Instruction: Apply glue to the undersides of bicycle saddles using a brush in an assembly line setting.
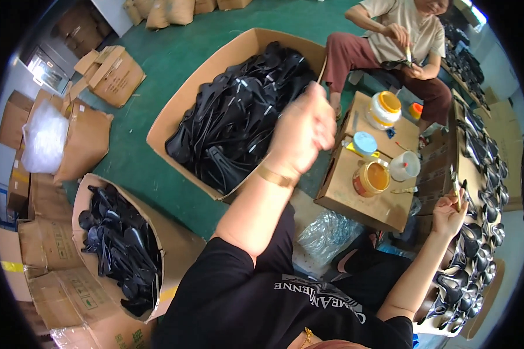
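My left hand (304,129) is raised in front of the right edge of a large open carton (183,93) filled with black shoe parts (239,99). Its fingers are curled in and partly smeared by motion; whatever they may hold is hidden. Out to the right, my right hand (450,215) is closed around a slim brush (456,189), which points upward. That hand is beside a long board (467,168) lined with rows of black and beige shoe parts (474,232).
Between my hands, a cardboard-topped stand (343,180) bears an open glue jar (372,178), a yellow-lidded jar (384,109) and a translucent cup (404,166). Opposite, a co-worker (407,35) brushes a black piece. Another carton (180,256) of black parts stands left; crumpled plastic (329,232) lies below.
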Action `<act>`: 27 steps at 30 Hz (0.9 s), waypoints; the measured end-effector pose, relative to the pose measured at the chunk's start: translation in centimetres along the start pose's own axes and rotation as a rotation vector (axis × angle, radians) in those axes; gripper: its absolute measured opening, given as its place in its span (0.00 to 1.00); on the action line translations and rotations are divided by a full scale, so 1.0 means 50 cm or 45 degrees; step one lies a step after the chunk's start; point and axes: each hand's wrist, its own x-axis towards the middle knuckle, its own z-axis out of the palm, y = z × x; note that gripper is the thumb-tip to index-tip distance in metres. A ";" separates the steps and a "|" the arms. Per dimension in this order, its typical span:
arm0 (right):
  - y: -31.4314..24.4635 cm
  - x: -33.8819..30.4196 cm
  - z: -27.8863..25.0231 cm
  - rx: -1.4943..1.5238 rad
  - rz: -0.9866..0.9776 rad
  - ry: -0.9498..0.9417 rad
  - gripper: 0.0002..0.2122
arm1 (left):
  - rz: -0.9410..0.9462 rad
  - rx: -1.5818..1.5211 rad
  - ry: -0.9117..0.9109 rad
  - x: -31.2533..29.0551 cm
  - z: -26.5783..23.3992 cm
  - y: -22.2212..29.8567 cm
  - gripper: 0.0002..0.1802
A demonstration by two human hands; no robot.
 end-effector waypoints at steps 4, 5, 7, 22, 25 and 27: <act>-0.031 0.037 -0.032 -0.026 0.075 -0.317 0.22 | 0.352 0.067 0.470 -0.005 -0.126 0.112 0.10; -0.041 0.037 -0.026 -0.032 0.058 -0.287 0.20 | 0.375 0.198 0.619 0.003 -0.174 0.121 0.07; -0.038 0.047 -0.026 -0.010 0.084 -0.254 0.19 | 0.202 0.227 0.767 0.003 -0.347 0.119 0.06; -0.033 0.046 -0.004 -0.295 0.072 -0.150 0.19 | -1.621 2.051 0.867 -0.138 -0.767 -0.061 0.19; 0.013 0.063 0.003 -0.238 0.131 -0.225 0.19 | -1.268 2.277 1.199 -0.152 -0.762 -0.017 0.19; 0.013 0.059 0.005 -0.239 0.104 -0.228 0.20 | -0.644 2.309 1.257 -0.136 -0.743 0.011 0.13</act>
